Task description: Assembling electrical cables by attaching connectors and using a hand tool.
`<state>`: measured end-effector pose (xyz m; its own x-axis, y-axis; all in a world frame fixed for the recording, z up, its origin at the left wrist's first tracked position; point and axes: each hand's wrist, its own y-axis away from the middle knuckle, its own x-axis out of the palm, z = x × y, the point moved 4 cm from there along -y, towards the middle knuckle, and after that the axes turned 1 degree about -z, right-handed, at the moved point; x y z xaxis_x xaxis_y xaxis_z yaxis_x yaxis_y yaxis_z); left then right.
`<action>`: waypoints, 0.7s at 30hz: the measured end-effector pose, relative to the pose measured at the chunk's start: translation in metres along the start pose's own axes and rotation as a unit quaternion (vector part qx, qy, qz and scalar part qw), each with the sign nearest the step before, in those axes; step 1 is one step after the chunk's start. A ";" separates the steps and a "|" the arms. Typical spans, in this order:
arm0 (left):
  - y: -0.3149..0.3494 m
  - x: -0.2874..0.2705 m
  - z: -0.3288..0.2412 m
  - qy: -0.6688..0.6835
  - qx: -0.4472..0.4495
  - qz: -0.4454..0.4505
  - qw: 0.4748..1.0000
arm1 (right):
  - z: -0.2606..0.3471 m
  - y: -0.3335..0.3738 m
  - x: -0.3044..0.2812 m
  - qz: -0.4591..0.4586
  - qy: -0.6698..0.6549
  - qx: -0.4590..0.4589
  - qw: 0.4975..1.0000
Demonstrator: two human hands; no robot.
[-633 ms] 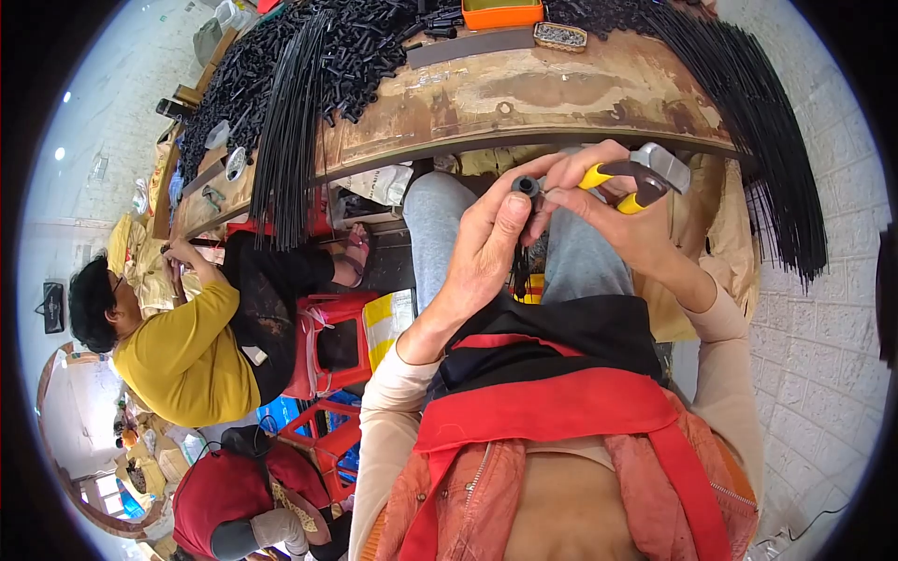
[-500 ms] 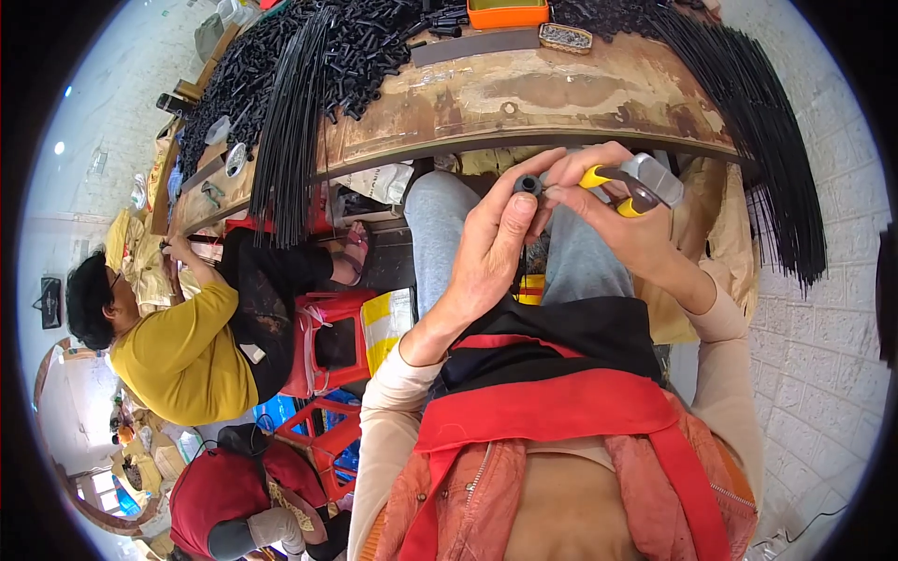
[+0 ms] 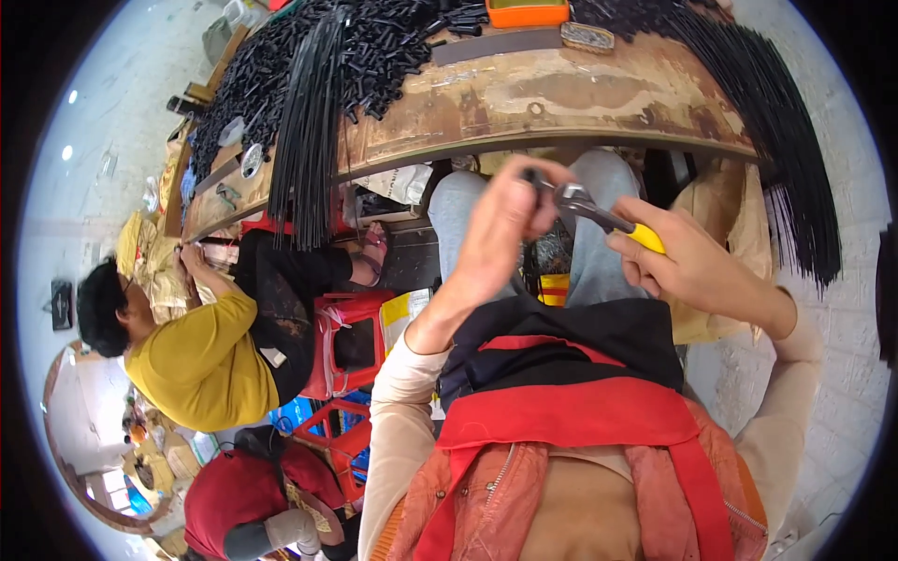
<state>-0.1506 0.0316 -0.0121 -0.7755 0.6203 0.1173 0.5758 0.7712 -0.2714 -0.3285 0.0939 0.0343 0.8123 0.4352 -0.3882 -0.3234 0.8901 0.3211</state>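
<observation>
- Head view: the left hand (image 3: 500,220) is raised over the lap, fingers closed round a small black piece (image 3: 531,176), steadying it for the tool.
- The right hand (image 3: 687,262) grips the yellow handle of the pliers (image 3: 599,210); their metal head meets the piece, giving leverage.
- Black rods (image 3: 309,122) hang off the bench (image 3: 561,98), within reach.

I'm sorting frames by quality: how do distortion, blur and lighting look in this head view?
Head view: strong fisheye, so the wooden bench edge bows into an arc and a black rim rings the picture; the left hand is softly motion-blurred, the right hand and yellow-handled pliers a little sharper; lighting is even and bright, with deep shadow only under the bench.
</observation>
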 end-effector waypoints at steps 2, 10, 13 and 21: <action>0.004 0.002 0.007 0.002 -0.021 -0.020 1.000 | 0.004 0.002 0.003 0.006 0.004 0.017 1.000; 0.007 0.006 -0.001 -0.014 -0.033 0.071 0.997 | -0.002 0.006 0.000 0.063 -0.056 -0.090 0.992; 0.011 0.010 -0.001 -0.028 -0.016 0.062 0.998 | 0.010 0.009 -0.011 0.130 -0.049 0.008 0.990; 0.014 0.002 -0.007 -0.002 0.000 0.035 0.999 | 0.011 0.004 0.001 0.117 0.000 0.052 0.992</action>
<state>-0.1421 0.0445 -0.0092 -0.7339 0.6728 0.0937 0.6295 0.7254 -0.2783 -0.3241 0.0967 0.0451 0.7210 0.6277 -0.2935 -0.4504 0.7464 0.4900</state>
